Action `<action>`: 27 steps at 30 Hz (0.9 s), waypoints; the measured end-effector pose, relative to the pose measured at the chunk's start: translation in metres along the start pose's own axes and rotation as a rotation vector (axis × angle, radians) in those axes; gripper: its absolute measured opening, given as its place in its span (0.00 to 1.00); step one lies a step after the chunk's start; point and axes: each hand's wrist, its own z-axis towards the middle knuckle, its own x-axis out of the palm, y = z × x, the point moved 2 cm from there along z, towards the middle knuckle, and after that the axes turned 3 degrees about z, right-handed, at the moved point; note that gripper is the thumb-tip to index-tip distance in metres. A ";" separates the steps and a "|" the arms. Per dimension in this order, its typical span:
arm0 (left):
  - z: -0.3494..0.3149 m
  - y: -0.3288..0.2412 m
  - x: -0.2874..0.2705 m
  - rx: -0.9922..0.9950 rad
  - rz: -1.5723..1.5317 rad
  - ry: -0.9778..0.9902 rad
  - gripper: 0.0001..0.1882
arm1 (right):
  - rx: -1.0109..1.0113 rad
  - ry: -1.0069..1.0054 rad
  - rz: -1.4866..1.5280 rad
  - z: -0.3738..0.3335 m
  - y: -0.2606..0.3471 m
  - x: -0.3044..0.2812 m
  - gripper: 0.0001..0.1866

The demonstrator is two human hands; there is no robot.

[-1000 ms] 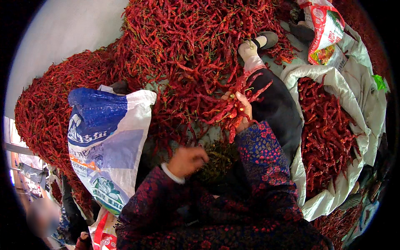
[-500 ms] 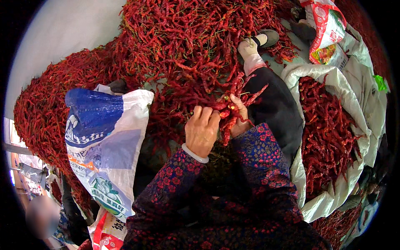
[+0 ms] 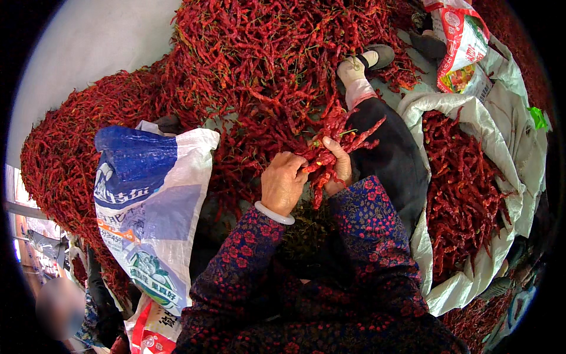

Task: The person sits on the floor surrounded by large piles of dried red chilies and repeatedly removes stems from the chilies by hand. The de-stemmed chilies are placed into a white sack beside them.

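A bunch of dried red chilies (image 3: 361, 140) is gripped in my right hand (image 3: 338, 167), its thumb laid across the top. The chilies fan out above and to the right of that thumb. My left hand (image 3: 284, 182), with a white bangle (image 3: 274, 214) at its wrist, is beside the bunch. Its thumb and fingers are pinched together at a chili (image 3: 312, 167) on the bunch's left edge. Below the hands, dark greenish stems or scraps (image 3: 306, 233) show between my forearms.
A large heap of red chilies (image 3: 277, 65) spreads ahead and left. An open white sack (image 3: 451, 298) of chilies stands at right. A blue-and-white sack (image 3: 156, 206) covers my left side. A red-and-white bag (image 3: 463, 44) lies far right. Another person (image 3: 60, 308) is at lower left.
My left hand's fingers have shifted slightly, the thumb now showing against a chili. My right hand still grips the bunch, almost in the same place.
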 end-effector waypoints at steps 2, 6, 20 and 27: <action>0.000 0.002 0.001 0.001 -0.028 0.014 0.11 | 0.061 -0.004 0.001 0.004 0.000 -0.009 0.11; 0.001 0.008 0.004 -0.035 -0.119 0.081 0.11 | 0.099 -0.042 0.055 0.005 -0.004 -0.011 0.10; 0.002 0.008 0.005 -0.033 0.027 0.067 0.10 | 0.053 -0.037 -0.005 0.004 -0.004 -0.011 0.08; -0.002 0.030 0.027 -0.150 -0.024 -0.100 0.11 | -0.257 -0.047 -0.331 -0.002 -0.010 -0.006 0.15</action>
